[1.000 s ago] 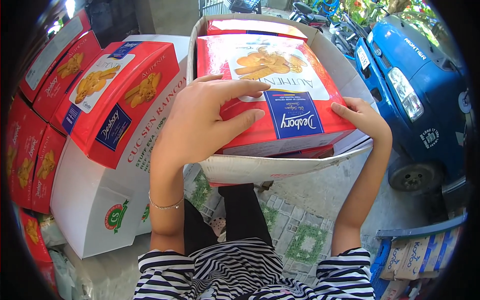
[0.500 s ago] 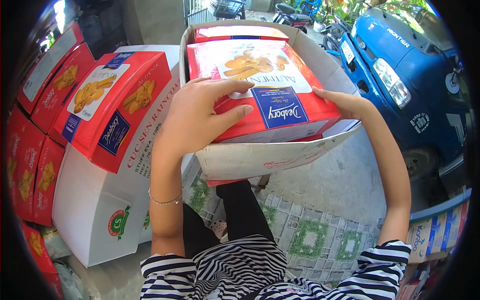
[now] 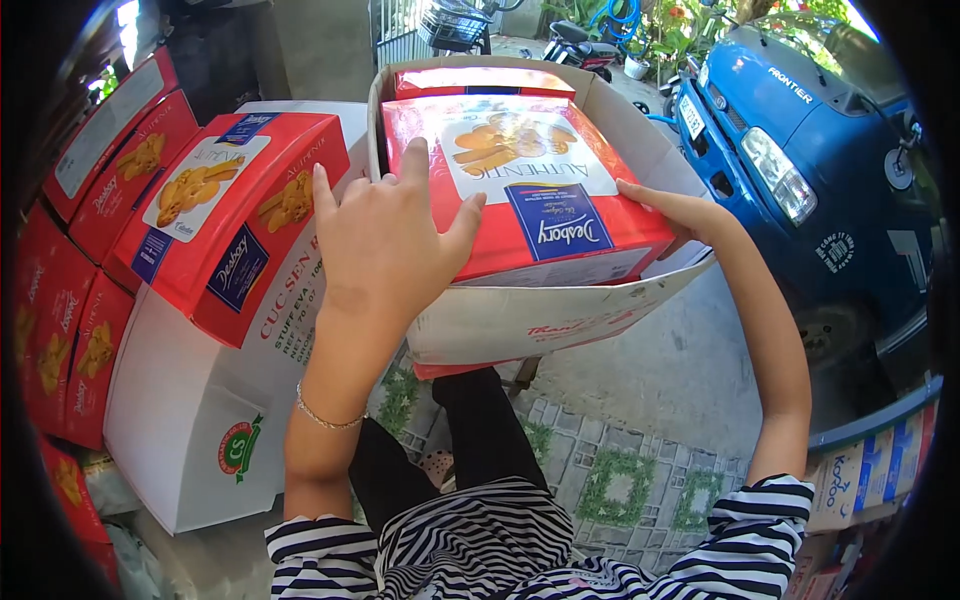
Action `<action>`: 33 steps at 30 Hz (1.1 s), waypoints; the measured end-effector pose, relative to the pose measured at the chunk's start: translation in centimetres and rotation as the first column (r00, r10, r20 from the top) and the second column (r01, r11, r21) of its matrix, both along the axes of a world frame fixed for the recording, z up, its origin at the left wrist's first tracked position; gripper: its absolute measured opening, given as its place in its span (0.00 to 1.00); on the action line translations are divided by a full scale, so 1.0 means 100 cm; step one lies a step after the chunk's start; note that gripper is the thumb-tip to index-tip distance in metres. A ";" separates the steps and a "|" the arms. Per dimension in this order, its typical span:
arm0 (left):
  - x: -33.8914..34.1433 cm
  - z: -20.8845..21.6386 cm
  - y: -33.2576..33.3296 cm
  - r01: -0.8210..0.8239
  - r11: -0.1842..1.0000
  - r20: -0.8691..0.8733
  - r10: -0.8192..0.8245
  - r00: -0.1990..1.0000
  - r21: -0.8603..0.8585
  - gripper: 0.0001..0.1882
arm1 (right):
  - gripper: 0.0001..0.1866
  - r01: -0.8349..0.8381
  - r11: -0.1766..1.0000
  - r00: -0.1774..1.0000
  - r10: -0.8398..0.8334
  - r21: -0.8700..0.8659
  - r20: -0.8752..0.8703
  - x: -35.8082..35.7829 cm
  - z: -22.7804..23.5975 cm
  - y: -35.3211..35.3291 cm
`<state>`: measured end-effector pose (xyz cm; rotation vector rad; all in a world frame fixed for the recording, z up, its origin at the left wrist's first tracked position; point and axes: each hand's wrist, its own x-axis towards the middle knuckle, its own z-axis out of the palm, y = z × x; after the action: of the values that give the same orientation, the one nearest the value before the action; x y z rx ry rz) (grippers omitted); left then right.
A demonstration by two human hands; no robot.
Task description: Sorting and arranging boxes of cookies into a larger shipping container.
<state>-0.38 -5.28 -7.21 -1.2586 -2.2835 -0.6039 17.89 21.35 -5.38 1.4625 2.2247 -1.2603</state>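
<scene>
A red biscuit box [image 3: 600,240] with a blue label and a biscuit picture lies in the mouth of a large white carton [image 3: 540,335]. My right hand [image 3: 685,217] holds its near right corner, thumb on top and the other fingers hidden down between box and carton wall. Over the box's left side is my left hand [image 3: 385,235], open, its fingers spread and pointing away from me. Whether its fingertips touch the box I cannot tell. Behind, a second red box [image 3: 490,82] sits deeper in the same carton.
At left, another red biscuit box [image 3: 235,205] rests on a closed white carton [image 3: 190,400], beside a stack of red boxes [image 3: 100,330]. A blue truck [image 3: 790,180] stands at right, with motorbikes [image 3: 580,50] farther back. Patterned floor covering [image 3: 620,485] lies below.
My left hand has come off the box's near top, shifting left and spreading its fingers. The right hand keeps its hold at the right corner. The box has barely moved.
</scene>
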 end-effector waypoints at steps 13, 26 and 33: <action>-0.005 0.001 -0.009 0.157 0.987 0.127 -0.159 0.979 0.030 0.25 | 0.43 -0.051 0.996 0.999 0.052 -0.073 0.016 -0.063 -0.005 0.064; -0.008 -0.003 -0.007 0.175 0.985 0.077 -0.175 0.982 0.012 0.17 | 0.39 -0.044 0.953 0.948 -0.055 -0.300 -0.314 -0.061 -0.017 0.071; -0.006 -0.010 -0.004 0.225 0.962 0.108 -0.242 0.964 0.152 0.19 | 0.36 0.031 0.950 0.961 -0.114 -0.312 -0.253 -0.051 -0.006 0.068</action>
<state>-0.93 -5.68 -8.17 -1.4695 -2.1622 -0.9338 12.79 28.13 -5.95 1.3317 2.0177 -1.8303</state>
